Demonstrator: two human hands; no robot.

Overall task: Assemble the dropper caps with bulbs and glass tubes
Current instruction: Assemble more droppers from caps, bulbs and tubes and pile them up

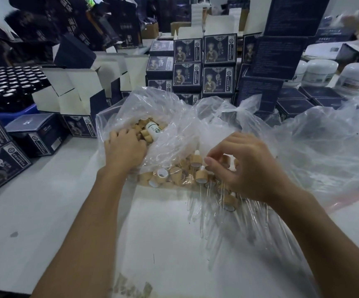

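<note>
A clear plastic bag [170, 117] lies open on the table, holding several bamboo-coloured dropper caps [146, 134] and a white bottle [153, 130]. My left hand [123, 148] reaches into the bag with its fingers curled over the caps; what it grips is hidden. More caps [161, 176] lie under the plastic in front. Assembled caps with white bulbs [201, 174] sit beside my right hand [247, 166], whose fingers are bent above them; I cannot see whether it pinches one. A pile of clear glass tubes [238, 216] spreads below the right hand.
Dark blue printed boxes [219, 50] are stacked behind the bag and at the left [38, 134]. Folded open cartons [81, 87] stand at the back left beside a tray of dark bottles [8, 82]. White jars [320, 72] sit at the right. Loose plastic [324, 143] covers the right side.
</note>
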